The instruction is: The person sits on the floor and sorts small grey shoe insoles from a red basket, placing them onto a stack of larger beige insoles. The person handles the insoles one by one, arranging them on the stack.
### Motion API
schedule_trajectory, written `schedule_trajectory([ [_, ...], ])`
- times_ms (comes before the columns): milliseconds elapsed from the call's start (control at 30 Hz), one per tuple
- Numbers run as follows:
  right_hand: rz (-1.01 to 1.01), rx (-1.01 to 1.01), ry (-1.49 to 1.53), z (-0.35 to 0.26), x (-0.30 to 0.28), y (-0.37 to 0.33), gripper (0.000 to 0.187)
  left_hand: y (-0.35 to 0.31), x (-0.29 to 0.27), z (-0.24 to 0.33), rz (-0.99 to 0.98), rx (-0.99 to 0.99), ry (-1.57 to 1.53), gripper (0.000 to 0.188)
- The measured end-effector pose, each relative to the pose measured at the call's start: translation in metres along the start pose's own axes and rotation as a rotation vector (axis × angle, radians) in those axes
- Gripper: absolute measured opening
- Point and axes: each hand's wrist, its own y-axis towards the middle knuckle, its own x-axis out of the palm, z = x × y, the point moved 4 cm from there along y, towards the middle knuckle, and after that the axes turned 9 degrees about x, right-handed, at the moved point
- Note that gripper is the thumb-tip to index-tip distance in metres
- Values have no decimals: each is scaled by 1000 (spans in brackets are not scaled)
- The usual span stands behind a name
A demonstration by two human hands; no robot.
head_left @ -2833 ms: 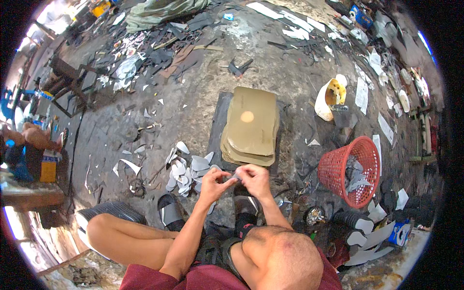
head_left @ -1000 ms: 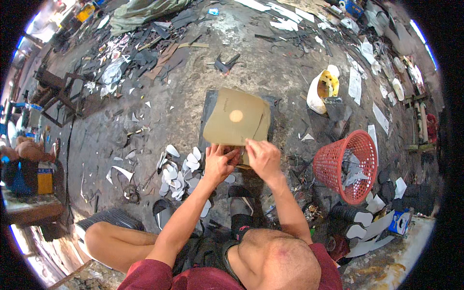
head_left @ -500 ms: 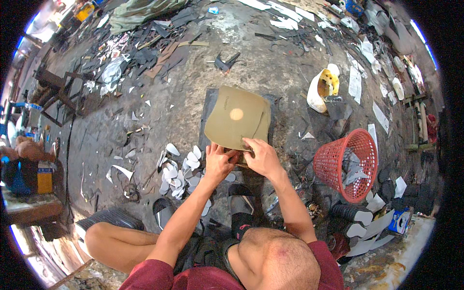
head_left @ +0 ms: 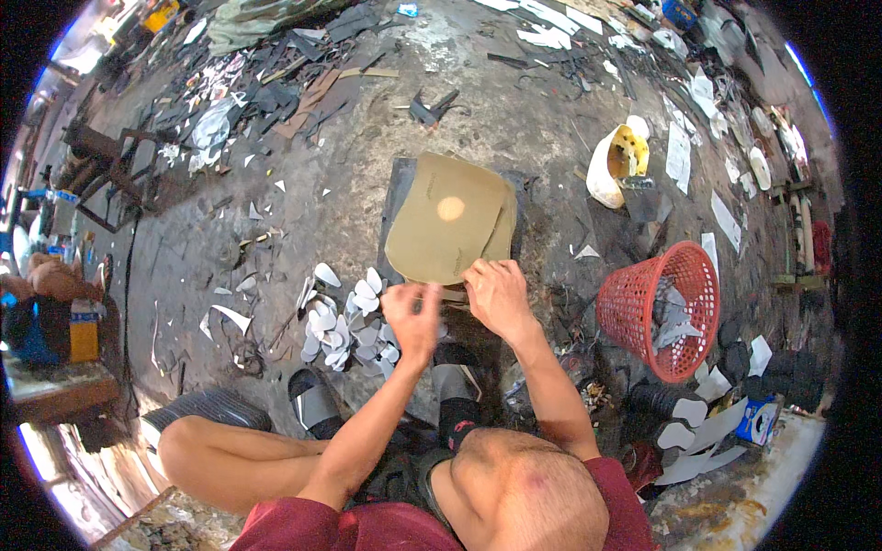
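Curved tan sheets (head_left: pixel 446 225) lie loosely stacked in front of me, with a round pale spot near the middle of the top one. Beneath them is a dark flat board (head_left: pixel 399 184), showing along the sides. My right hand (head_left: pixel 499 298) has its fingertips pinched on the near right edge of the top sheet. Just off the near edge, my left hand (head_left: pixel 412 320) is blurred by motion, its fingers partly bent; whether anything is in them does not show. Beside my left hand, a heap of small grey-white oval pieces (head_left: pixel 340 335) lies on the floor.
A red plastic basket (head_left: pixel 634 308) with grey scraps inside leans at the right. Beyond it sits a cut-open white and yellow container (head_left: pixel 606 170). Dark and white offcuts litter the floor (head_left: pixel 340 211). A dark metal frame (head_left: pixel 115 174) stands far left, and stacked dark sole-shaped pieces (head_left: pixel 666 404) lie lower right.
My left hand has come away from the sheet's near edge, toward me and slightly left. My right hand stays at the edge. The top sheet has shifted slightly.
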Motion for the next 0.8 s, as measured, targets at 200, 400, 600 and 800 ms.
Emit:
schedule_trajectory([
  [200, -23, -24, -47, -9, 7, -8, 43, 46, -3, 11, 59, 259, 117, 35],
  [400, 192, 632, 1411, 25, 9, -6, 37, 16, 6, 29, -78, -254, -756, 45],
  [600, -152, 817, 2119, 13, 17, -14, 30, 3, -2, 25, -228, -634, -1077, 47],
  [800, -231, 608, 2215, -1, 1, -18, 46, 8, -11, 16, -229, -658, -1103, 44],
])
